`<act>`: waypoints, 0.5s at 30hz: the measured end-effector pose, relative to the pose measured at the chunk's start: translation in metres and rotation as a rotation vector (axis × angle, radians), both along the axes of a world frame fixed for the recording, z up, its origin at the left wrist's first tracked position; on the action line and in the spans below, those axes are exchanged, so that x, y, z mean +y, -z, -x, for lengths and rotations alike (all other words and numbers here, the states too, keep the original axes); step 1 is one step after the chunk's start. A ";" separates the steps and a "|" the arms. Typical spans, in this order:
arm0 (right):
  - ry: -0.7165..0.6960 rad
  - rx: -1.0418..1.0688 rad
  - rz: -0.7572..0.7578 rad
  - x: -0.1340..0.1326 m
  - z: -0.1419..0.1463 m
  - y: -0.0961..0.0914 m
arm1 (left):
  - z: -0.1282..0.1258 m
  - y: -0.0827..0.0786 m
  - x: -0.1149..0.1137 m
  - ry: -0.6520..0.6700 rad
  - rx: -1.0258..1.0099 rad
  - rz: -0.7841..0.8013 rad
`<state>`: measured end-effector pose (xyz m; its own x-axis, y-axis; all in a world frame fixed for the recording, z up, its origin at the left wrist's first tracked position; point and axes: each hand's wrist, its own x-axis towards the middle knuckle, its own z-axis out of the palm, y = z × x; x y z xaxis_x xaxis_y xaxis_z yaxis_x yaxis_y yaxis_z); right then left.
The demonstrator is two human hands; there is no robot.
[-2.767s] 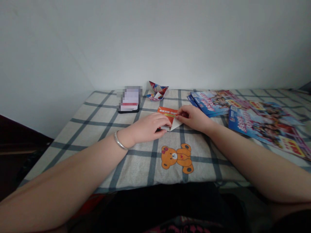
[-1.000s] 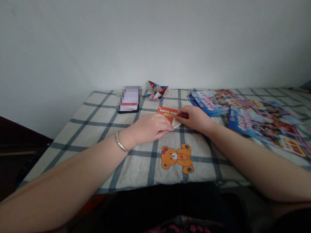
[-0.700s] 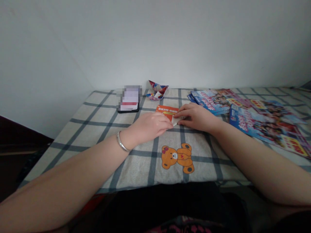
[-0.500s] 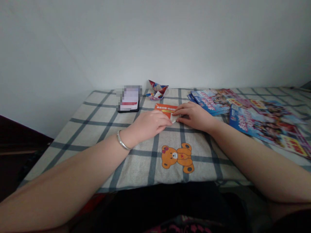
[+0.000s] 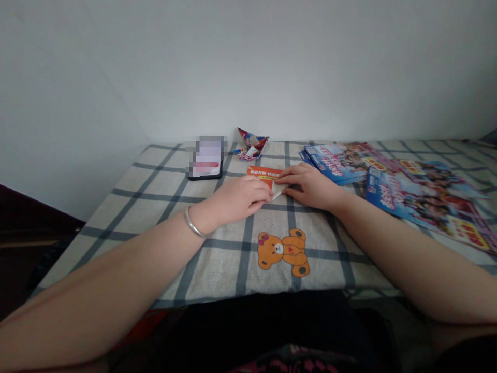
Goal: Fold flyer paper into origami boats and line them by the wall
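Between my two hands lies an orange printed paper [image 5: 265, 171], with a pale folded edge showing near my fingertips. My left hand [image 5: 243, 198] covers the paper's left and lower part, its fingers closed together on it. On the right side, my right hand [image 5: 308, 186] pinches the paper, thumb below and fingers above. My palms and fingers hide much of the sheet. Behind it stands a folded paper figure [image 5: 253, 144], red and blue with pointed corners.
A phone [image 5: 207, 160] with a blurred screen lies at the back left. Several colourful leaflets [image 5: 423, 199] overlap on the right. The checked tablecloth [image 5: 163, 178] carries a printed bear [image 5: 283, 252] near the front edge. A pale wall [image 5: 248, 67] rises behind the table.
My left fingertips have shifted slightly left along the paper, and a little more of its pale folded edge shows. My right hand is almost unmoved.
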<state>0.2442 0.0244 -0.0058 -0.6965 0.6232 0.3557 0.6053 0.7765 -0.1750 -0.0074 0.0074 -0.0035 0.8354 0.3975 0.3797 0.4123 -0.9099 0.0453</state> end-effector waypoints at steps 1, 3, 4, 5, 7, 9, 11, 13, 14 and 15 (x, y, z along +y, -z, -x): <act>0.002 0.002 -0.001 0.000 0.000 0.000 | 0.000 -0.001 -0.001 -0.004 0.024 -0.009; 0.006 0.002 0.000 -0.001 0.001 0.000 | 0.000 -0.003 -0.002 -0.006 0.066 -0.025; 0.009 0.000 0.000 -0.001 0.001 0.000 | 0.000 -0.004 -0.003 -0.001 0.081 -0.031; 0.012 -0.003 0.000 -0.002 0.001 -0.001 | -0.001 -0.005 -0.003 0.006 0.092 -0.036; 0.019 -0.014 -0.003 -0.003 0.002 -0.002 | -0.001 -0.007 -0.004 0.012 0.097 -0.044; 0.026 -0.023 -0.005 -0.005 0.003 -0.003 | -0.001 -0.009 -0.004 0.017 0.099 -0.036; 0.030 -0.027 -0.011 -0.005 0.003 -0.003 | 0.000 -0.011 -0.004 0.035 0.109 -0.017; 0.029 -0.026 -0.026 -0.005 0.002 -0.002 | 0.001 -0.011 -0.004 0.037 0.124 0.002; 0.028 -0.024 -0.036 -0.005 0.002 -0.002 | 0.002 -0.011 -0.004 0.032 0.130 0.010; 0.027 -0.023 -0.045 -0.005 0.002 -0.001 | 0.002 -0.010 -0.003 0.026 0.130 0.014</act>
<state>0.2425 0.0198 -0.0046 -0.6878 0.6256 0.3682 0.6297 0.7665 -0.1262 -0.0098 0.0039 0.0069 0.8871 0.3800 0.2620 0.3923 -0.9198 0.0058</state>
